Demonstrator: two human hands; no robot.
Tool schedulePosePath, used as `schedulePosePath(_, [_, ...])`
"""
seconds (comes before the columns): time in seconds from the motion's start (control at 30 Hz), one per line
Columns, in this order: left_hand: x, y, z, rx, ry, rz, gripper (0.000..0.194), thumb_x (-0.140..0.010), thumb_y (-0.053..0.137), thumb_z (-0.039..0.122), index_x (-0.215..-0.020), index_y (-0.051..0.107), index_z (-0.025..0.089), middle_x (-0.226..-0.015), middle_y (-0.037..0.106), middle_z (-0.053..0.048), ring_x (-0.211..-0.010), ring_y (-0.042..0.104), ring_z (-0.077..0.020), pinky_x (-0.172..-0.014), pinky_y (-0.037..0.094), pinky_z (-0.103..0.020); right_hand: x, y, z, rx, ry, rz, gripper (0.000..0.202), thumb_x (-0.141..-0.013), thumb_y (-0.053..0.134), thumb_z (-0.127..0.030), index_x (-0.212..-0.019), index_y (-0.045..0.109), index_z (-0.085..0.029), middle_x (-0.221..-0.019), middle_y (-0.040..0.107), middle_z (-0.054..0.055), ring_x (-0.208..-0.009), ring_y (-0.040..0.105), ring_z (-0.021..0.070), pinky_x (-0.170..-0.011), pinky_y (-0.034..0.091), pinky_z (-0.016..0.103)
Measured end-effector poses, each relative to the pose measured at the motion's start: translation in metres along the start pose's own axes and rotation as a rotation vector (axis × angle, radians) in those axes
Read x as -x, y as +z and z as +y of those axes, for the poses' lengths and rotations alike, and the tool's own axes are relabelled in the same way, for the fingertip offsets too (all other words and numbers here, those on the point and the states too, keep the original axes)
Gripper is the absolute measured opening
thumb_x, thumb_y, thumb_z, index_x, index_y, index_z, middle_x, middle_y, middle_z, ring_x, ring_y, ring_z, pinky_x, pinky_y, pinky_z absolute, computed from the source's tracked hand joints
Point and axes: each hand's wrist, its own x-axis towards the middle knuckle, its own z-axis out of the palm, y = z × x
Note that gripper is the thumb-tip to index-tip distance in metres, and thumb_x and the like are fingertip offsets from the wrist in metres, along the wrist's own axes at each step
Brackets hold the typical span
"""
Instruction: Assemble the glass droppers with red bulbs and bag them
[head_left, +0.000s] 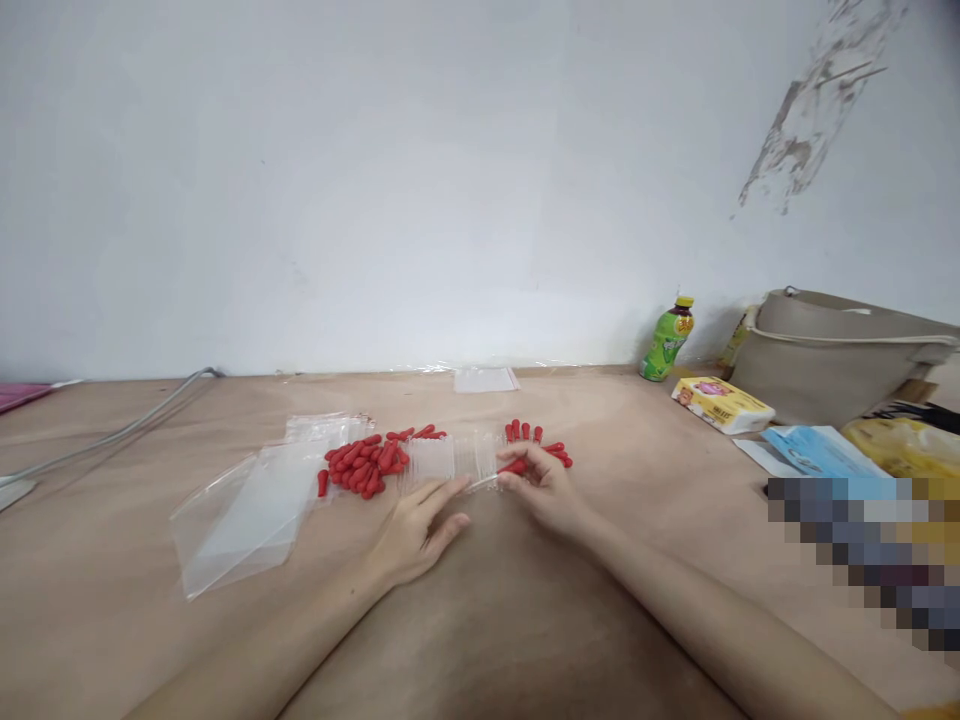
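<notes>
My right hand pinches a dropper, its red rubber bulb between thumb and fingers and its thin clear tube pointing left. My left hand lies low over the table, fingers stretched out and thumb apart; its fingertips reach the tube's far end, and whether they touch it I cannot tell. Just beyond both hands lies a row of thin clear tubes. A heap of loose red bulbs sits left of the tubes. Several more red-bulbed droppers fan out behind my right hand, which partly hides them.
Clear plastic bags lie on the brown-covered table at left, near a grey cable. A small white packet is by the wall. At right stand a green bottle, a tissue pack, a blue mask and a grey bag.
</notes>
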Motion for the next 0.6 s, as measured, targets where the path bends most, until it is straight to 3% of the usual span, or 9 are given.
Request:
schedulePosePath(0.17, [0.000,-0.002,-0.001,-0.020,-0.085,-0.002,0.036,-0.086,0.044,0.028,-0.121,0.044,0.017,-0.105,0.058,-0.010,-0.093,0.057,-0.0192,-0.081,0.047,-0.034,-0.043,-0.042,-0.013,-0.121,0.167,0.149,0.034,-0.069,0.060,-0.039,-0.097,0.048,-0.021,-0.075,0.056,-0.002,-0.064,0.054,0.0099,-0.058,0.044,0.023])
schedulePosePath(0.3, [-0.001,0.002,-0.002,-0.021,-0.076,-0.013,0.026,-0.086,0.044,0.026,-0.110,0.050,0.017,-0.099,0.059,-0.008,-0.091,0.056,-0.0189,-0.080,0.046,-0.034,-0.079,-0.065,-0.009,0.299,0.346,0.138,0.024,-0.075,0.047,-0.028,-0.095,0.056,-0.019,-0.067,0.056,-0.002,-0.059,0.052,0.0090,-0.056,0.041,0.021])
schedulePosePath(0.47, [-0.003,0.002,-0.001,-0.022,-0.058,-0.004,0.020,-0.086,0.045,0.025,-0.101,0.055,0.017,-0.095,0.060,-0.007,-0.088,0.056,-0.0182,-0.077,0.046,-0.032,-0.090,-0.047,0.023,0.517,0.450,0.107,0.009,-0.065,0.056,-0.020,-0.073,0.060,-0.017,-0.054,0.054,-0.002,-0.048,0.049,0.0105,-0.049,0.035,0.022])
schedulePosePath(0.6, [-0.003,0.002,-0.001,-0.019,-0.045,-0.021,0.017,-0.086,0.044,0.024,-0.097,0.056,0.018,-0.093,0.060,-0.006,-0.086,0.056,-0.0174,-0.076,0.045,-0.031,-0.085,-0.032,0.036,0.629,0.448,0.098,0.005,-0.063,0.060,-0.023,-0.065,0.061,-0.018,-0.056,0.056,-0.001,-0.053,0.050,0.0119,-0.051,0.034,0.022])
